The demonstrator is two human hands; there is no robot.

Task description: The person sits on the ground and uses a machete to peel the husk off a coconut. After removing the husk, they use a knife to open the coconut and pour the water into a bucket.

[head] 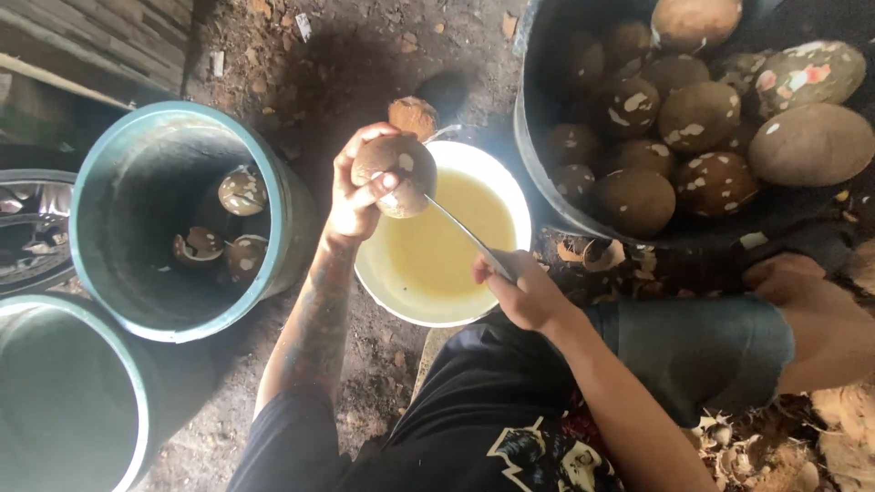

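My left hand (357,189) grips a brown husked coconut (401,173) and holds it over a white bowl (510,187) of pale yellowish liquid. My right hand (521,290) holds a long metal blade (460,232) by its handle. The blade's tip reaches up to the coconut's lower right side. Both hands hover above the bowl's near half.
A green bucket (100,182) at left holds several emptied coconut shells (241,191). Another green bucket (118,383) stands at lower left. A dark tub (538,173) at upper right is piled with whole coconuts (697,114). My knee (702,351) is at right; husk scraps litter the dirt floor.
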